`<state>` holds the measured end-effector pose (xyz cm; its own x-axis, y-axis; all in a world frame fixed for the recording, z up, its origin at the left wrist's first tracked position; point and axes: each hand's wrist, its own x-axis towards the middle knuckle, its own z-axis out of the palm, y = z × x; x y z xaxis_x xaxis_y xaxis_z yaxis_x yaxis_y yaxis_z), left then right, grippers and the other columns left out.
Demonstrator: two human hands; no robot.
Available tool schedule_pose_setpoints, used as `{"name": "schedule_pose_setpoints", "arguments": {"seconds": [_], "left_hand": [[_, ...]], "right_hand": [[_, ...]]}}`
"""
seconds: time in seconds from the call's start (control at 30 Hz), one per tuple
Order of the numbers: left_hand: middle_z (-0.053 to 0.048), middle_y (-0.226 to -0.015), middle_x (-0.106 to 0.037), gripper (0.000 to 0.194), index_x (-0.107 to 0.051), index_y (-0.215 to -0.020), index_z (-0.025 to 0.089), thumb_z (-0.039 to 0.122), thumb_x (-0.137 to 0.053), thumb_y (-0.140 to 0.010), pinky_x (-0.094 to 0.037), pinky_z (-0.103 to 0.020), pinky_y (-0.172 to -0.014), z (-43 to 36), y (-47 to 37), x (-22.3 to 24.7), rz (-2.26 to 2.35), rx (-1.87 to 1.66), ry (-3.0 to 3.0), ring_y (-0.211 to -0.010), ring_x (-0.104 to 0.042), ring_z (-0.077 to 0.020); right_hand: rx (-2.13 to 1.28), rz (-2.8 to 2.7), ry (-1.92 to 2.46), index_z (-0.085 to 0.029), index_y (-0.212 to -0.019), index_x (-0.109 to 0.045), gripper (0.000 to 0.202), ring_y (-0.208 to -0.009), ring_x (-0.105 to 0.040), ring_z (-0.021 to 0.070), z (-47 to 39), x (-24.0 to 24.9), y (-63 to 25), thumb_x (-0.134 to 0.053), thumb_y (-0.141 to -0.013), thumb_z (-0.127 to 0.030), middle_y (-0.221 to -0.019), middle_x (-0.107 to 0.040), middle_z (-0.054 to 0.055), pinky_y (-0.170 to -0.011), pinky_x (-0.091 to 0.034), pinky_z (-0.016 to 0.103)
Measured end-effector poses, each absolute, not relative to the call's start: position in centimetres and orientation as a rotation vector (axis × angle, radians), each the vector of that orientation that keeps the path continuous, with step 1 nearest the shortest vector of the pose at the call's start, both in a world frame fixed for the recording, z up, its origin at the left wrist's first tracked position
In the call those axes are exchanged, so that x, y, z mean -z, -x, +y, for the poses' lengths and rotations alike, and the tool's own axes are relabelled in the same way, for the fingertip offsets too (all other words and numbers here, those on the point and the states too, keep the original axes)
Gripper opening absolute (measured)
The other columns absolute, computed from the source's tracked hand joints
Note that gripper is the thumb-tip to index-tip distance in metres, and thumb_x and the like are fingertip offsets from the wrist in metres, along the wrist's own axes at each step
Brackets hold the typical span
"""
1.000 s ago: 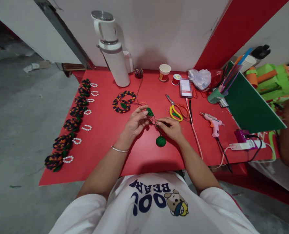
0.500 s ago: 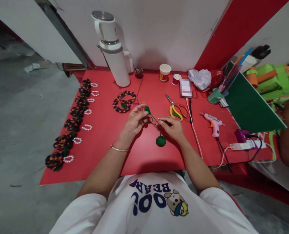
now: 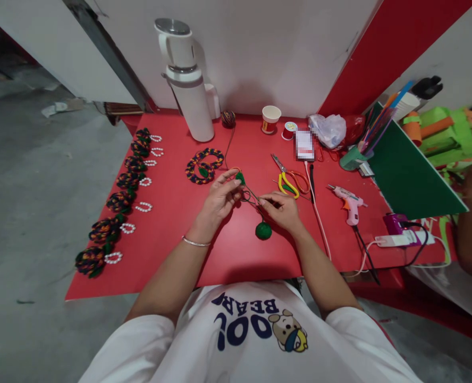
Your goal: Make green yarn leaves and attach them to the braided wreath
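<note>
Flask [image 3: 196, 109] — white, paper cup [image 3: 270, 121], plastic bag [image 3: 328, 131]

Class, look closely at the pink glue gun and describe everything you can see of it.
The glue gun lies on its side on the red tabletop, right of the right hand. Its body looks like pink plastic, with an orange trigger and a narrow nozzle pointing left and away. A black cord runs from its grip toward the near edge. No hand touches it; heat cannot be seen.

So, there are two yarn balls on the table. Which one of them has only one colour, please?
The green yarn ball, close to the right hand. The other ball, beside the white flask, mixes several colours.
</note>
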<state>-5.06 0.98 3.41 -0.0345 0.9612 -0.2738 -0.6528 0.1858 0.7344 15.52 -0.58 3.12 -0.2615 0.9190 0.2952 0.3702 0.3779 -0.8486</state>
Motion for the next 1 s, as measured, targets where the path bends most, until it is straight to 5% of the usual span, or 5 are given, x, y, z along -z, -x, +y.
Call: {"name": "schedule_pose_setpoints", "arguments": {"seconds": [1.0], "left_hand": [[0.002,-0.072,-0.07,0.053,-0.065,-0.113,0.019,0.016,-0.087,-0.066,-0.046,-0.019,-0.048,1.07,5.09,-3.03,0.903,-1.387,-0.472,-0.059,-0.068,-0.0122]], "right_hand": [[-0.84,-1.805,1.128,-0.025,-0.089,-0.084,0.019,-0.071,-0.067,0.0186,-0.57,-3.05,-15.62,-0.067,-0.092,-0.034,-0.078,-0.077,0.004,-0.068,-0.052,0.032]]}}
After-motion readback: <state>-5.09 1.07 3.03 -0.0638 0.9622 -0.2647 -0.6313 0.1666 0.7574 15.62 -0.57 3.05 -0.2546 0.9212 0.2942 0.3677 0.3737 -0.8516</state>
